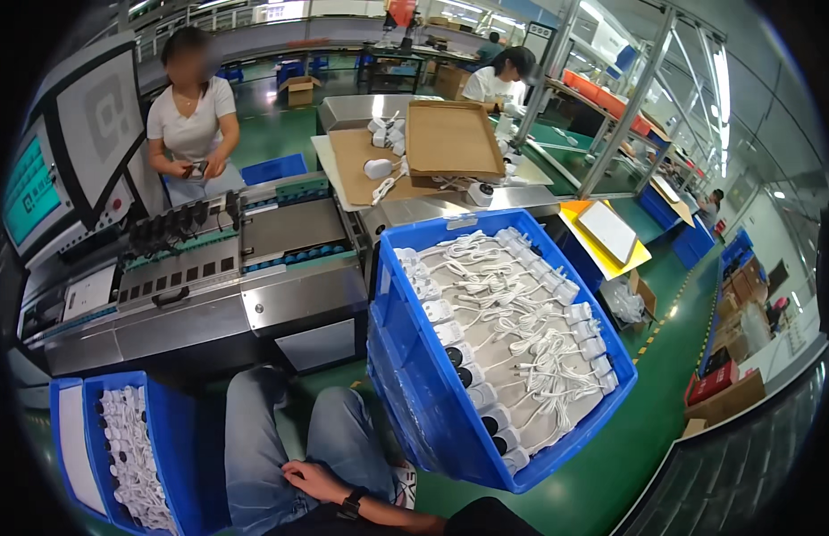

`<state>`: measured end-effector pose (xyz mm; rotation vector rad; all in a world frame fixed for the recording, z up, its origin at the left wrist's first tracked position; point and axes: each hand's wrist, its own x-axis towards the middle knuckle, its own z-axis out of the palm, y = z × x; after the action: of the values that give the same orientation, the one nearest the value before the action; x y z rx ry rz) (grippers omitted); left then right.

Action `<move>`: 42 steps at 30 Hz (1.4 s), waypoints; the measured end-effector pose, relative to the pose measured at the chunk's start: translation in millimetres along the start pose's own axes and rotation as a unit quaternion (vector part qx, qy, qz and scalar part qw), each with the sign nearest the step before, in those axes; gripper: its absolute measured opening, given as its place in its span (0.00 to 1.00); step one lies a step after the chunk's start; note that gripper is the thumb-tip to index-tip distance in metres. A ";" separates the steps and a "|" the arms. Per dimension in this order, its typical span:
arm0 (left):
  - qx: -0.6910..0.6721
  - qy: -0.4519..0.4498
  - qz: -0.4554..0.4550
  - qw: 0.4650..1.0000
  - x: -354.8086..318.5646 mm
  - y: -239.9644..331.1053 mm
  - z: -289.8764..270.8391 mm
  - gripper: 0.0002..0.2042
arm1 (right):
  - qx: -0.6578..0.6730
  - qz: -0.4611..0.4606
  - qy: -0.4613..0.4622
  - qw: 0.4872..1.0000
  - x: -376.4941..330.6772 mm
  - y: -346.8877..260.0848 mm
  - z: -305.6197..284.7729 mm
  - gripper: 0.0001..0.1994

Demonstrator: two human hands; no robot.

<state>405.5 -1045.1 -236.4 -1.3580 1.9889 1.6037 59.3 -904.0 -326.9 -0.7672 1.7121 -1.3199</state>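
My right hand [314, 481] lies on my lap over the blue jeans [263, 456], its fingers resting loosely and nothing visible in them. A dark watch [352, 502] is on that wrist. My left hand does not show. To the right of my knees, a large blue crate [401, 375] stands tilted in the view. Rows of white plug adapters [441, 313] with bundled white cables [540, 344] lie in it on a cardboard-coloured sheet. At lower left, another blue crate [169, 447] holds more white corded pieces [129, 456]. Neither crate is touched by the hand.
A metal conveyor machine [298, 232] with a screen [35, 192] runs across the left. Behind it a person [193, 116] holds a small item. A cardboard tray [455, 138] and white adapters [379, 168] lie on the bench. Another person [499, 80] works farther back.
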 end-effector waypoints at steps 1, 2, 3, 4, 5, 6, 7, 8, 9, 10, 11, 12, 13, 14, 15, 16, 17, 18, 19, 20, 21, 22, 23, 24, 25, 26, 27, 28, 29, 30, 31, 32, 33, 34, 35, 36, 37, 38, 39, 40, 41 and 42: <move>-0.016 -0.007 -0.011 1.000 -0.9 0.3 -0.3 0.19 | 0.000 0.001 0.005 1.000 -0.6 -0.5 -0.6 0.16; -0.033 -0.013 -0.023 0.999 -3.0 0.2 -0.5 0.18 | -0.008 -0.002 0.000 1.000 -1.0 -0.9 0.5 0.15; -0.030 -0.018 -0.022 0.999 -1.1 -10.7 1.4 0.18 | -0.014 -0.004 -0.004 1.000 -1.7 -2.7 2.4 0.15; -0.050 -0.009 -0.039 0.998 1.4 -31.4 5.1 0.23 | -0.019 -0.007 -0.009 1.000 -2.4 -3.9 3.0 0.15; -0.068 -0.003 -0.053 0.996 5.9 -48.8 8.2 0.28 | -0.019 -0.004 -0.002 1.000 -3.2 -3.9 0.9 0.15; -0.089 0.007 -0.071 0.993 6.1 -54.0 8.3 0.34 | -0.016 -0.008 0.003 1.000 -2.4 -3.9 0.9 0.15; -0.088 0.006 -0.072 0.994 8.3 -58.1 4.2 0.34 | -0.013 -0.013 0.008 1.000 -1.6 -3.9 0.8 0.15; -0.038 -0.025 -0.077 0.996 8.0 -50.2 -1.5 0.34 | -0.011 -0.017 0.014 1.000 -1.5 -5.3 0.7 0.15; 0.011 -0.055 -0.081 0.995 7.6 -42.2 -7.2 0.34 | -0.009 -0.014 0.015 1.000 -0.9 -6.6 0.5 0.15; 0.061 -0.086 -0.085 0.991 7.4 -39.2 -10.9 0.34 | -0.005 -0.016 0.017 1.000 0.1 -8.0 0.1 0.15; 0.063 -0.088 -0.087 0.990 7.5 -44.4 -11.5 0.34 | -0.001 -0.018 0.020 1.000 1.1 -9.3 -0.1 0.15; 0.026 -0.092 -0.072 0.993 7.8 -56.2 -9.6 0.33 | 0.003 -0.020 0.022 1.000 1.7 -10.8 0.2 0.15; -0.009 -0.099 -0.056 0.993 9.5 -71.0 -5.7 0.33 | 0.005 -0.017 0.028 0.999 -0.8 -11.1 -1.2 0.15; -0.044 -0.106 -0.039 0.993 13.7 -82.7 -1.6 0.33 | 0.006 -0.020 0.029 0.999 0.6 -10.6 -2.9 0.15; -0.079 -0.112 -0.022 0.990 17.2 -96.1 1.2 0.32 | 0.007 -0.024 0.029 0.999 1.6 -10.5 -3.5 0.15; -0.114 -0.118 -0.005 0.986 20.7 -109.3 3.3 0.32 | 0.008 -0.028 0.028 0.999 1.9 -10.6 -3.8 0.15; -0.152 -0.123 0.011 0.981 22.8 -118.0 7.9 0.32 | 0.008 -0.027 0.032 0.999 0.9 -8.6 -5.0 0.15; -0.191 -0.125 0.025 0.973 22.8 -121.5 9.2 0.32 | 0.005 -0.024 0.027 0.999 1.4 -7.6 -4.2 0.15; -0.191 -0.126 0.025 0.973 26.3 -124.0 7.1 0.32 | 0.002 -0.020 0.021 1.000 1.7 -6.6 -3.5 0.15; -0.238 -0.084 -0.060 0.966 31.8 -105.8 2.7 0.32 | -0.002 -0.017 0.018 1.000 1.4 -5.7 -3.9 0.15; -0.286 -0.037 -0.146 0.946 31.8 -89.1 -0.6 0.32 | -0.002 -0.015 0.017 1.000 0.4 -5.4 -3.1 0.15; -0.330 0.010 -0.231 0.915 29.2 -83.0 -1.7 0.32 | -0.001 -0.013 0.015 1.000 0.0 -4.9 -2.8 0.15; -0.331 0.011 -0.235 0.914 21.7 -87.7 -1.6 0.32 | 0.001 -0.010 0.012 1.000 -1.9 -5.4 -2.6 0.14; -0.303 0.001 -0.173 0.937 14.1 -94.7 -3.2 0.33 | 0.003 -0.007 0.008 1.000 -4.0 -5.8 -2.7 0.14; -0.274 -0.008 -0.111 0.955 7.1 -101.5 -8.0 0.33 | 0.004 -0.005 0.003 1.000 -3.9 -7.5 -1.0 0.14; -0.243 -0.016 -0.048 0.969 1.9 -107.4 -11.9 0.34 | -0.002 -0.005 0.000 1.000 -2.8 -9.4 0.3 0.14; -0.247 -0.011 -0.051 0.968 4.7 -111.1 -18.5 0.34 | -0.008 -0.005 -0.005 1.000 -1.2 -11.5 1.5 0.14; -0.079 -0.025 0.199 0.976 10.4 -105.3 -23.9 0.34 | -0.016 -0.005 -0.013 1.000 -2.0 -12.9 1.6 0.14; 0.100 -0.034 0.428 0.898 15.1 -95.8 -30.8 0.35 | -0.016 -0.005 -0.027 1.000 -3.6 -14.6 1.3 0.14; 0.276 -0.039 0.615 0.738 14.4 -84.7 -35.2 0.35 | -0.012 -0.005 -0.010 1.000 -4.3 -16.2 -0.6 0.14; 0.276 -0.028 0.608 0.744 7.1 -73.6 -34.8 0.35 | -0.009 -0.006 0.007 1.000 -5.8 -18.1 -3.6 0.14; 0.188 -0.065 0.443 0.874 -4.1 -59.3 -33.3 0.36 | -0.005 -0.009 0.021 1.000 -5.2 -20.1 -3.6 0.15; 0.083 -0.096 0.253 0.959 -17.5 -46.4 -30.5 0.37 | -0.005 -0.012 0.000 1.000 -4.7 -17.8 1.4 0.15; -0.036 -0.120 0.058 0.990 -28.5 -33.4 -26.2 0.38 | -0.011 -0.011 -0.005 1.000 -4.4 -15.4 4.5 0.15; -0.043 -0.107 0.057 0.992 -30.9 -18.7 -22.4 0.38 | -0.018 -0.009 -0.004 1.000 -5.4 -13.3 5.2 0.15; -0.011 -0.011 0.096 0.995 -29.1 -4.0 -16.2 0.32 | -0.024 -0.008 -0.005 1.000 -5.8 -11.3 5.7 0.15; 0.022 0.088 0.127 0.988 -30.2 3.9 -8.8 0.27 | -0.025 -0.014 -0.026 0.999 -7.8 -11.5 8.9 0.15; 0.058 0.188 0.152 0.969 -30.0 2.7 -0.7 0.22 | -0.022 -0.013 -0.023 0.999 -9.5 -12.7 11.3 0.15; 0.030 0.173 0.163 0.971 -21.3 -18.7 -1.1 0.24 | -0.018 -0.013 -0.024 0.999 -10.6 -14.0 15.7 0.15; 0.003 0.154 0.178 0.972 -13.9 -19.0 -2.5 0.25 | -0.015 -0.010 -0.020 1.000 -14.7 -13.1 16.4 0.14; 0.036 0.160 0.211 0.964 -4.8 -19.0 0.9 0.25 | -0.013 -0.004 -0.004 1.000 -19.3 -9.9 13.6 0.14; 0.066 0.176 0.235 0.954 -4.2 9.4 0.0 0.25 | -0.013 0.000 -0.002 1.000 -22.0 -6.0 13.4 0.14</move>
<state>400.4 -1043.3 -227.5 -1.2527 2.7485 1.4344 81.4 -893.2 -317.4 -0.7849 1.7280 -1.2980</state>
